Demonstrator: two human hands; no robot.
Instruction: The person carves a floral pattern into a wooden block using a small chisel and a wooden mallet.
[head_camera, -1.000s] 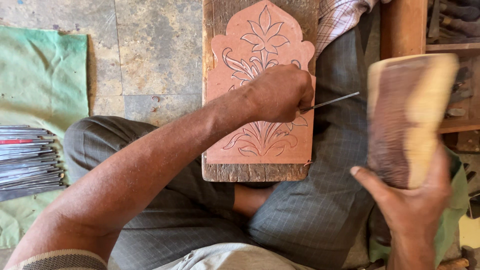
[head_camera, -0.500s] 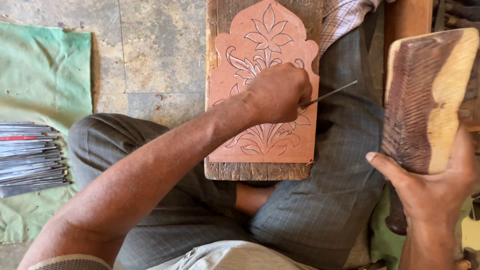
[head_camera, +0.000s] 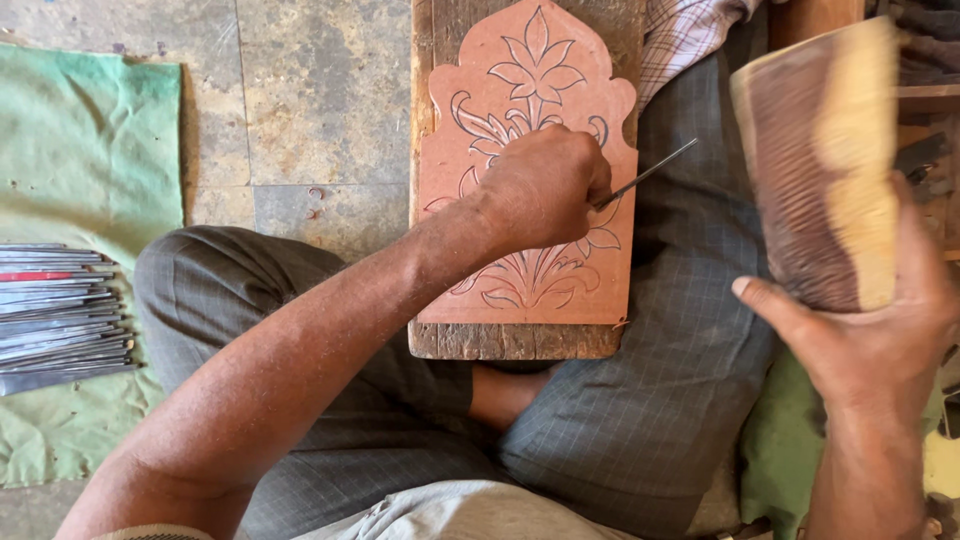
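A reddish stone slab with an arched top and a carved flower pattern lies on a wooden board across my lap. My left hand rests on the slab, shut on a thin metal chisel whose free end sticks out to the right. My right hand is raised at the right, gripping a worn, ridged wooden mallet block above the chisel's end.
A row of several metal chisels lies on a green cloth at the left, on a stone tile floor. My crossed legs in grey checked trousers fill the middle. Wooden furniture stands at the upper right.
The wooden block in my right hand has swung left, nearer the chisel, and looks blurred. My left hand keeps the chisel on the slab.
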